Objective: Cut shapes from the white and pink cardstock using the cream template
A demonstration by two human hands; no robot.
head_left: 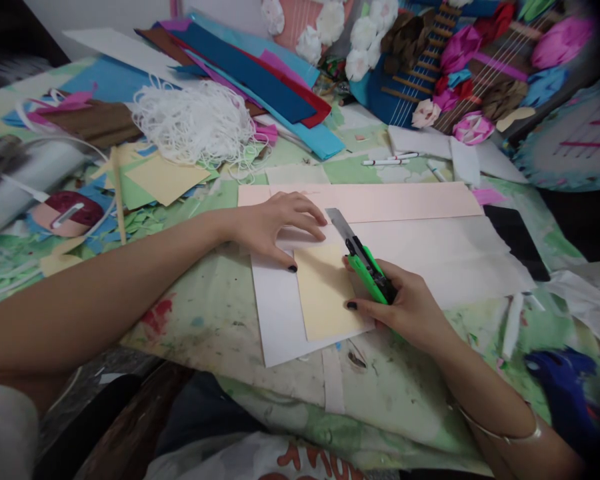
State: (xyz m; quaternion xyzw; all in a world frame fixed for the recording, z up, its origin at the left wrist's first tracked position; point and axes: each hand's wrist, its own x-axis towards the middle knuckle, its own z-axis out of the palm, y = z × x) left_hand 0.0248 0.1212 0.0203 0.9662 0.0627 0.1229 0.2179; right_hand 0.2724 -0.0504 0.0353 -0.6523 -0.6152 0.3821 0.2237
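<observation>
In my right hand [405,303] is a green box cutter [367,270], its blade out and pointing away to the upper left. A pale yellow paper piece [327,310] lies beneath that hand, on top of a white sheet [277,320]. My left hand [280,227] rests with fingers spread over the white sheet and the near edge of a long pale pink strip [405,202]. Its thumb reaches the yellow paper's upper left corner. The blade tip is just right of my left fingertips, and I cannot tell whether it touches the paper.
A tangle of white string [195,123] sits behind my left arm, near stacked coloured paper [250,77]. Paper scraps [167,173] lie at left. Flower-decorated guitar shapes [425,60] stand at the back. A black phone-like slab [515,240] and a blue glue gun [563,380] lie at right.
</observation>
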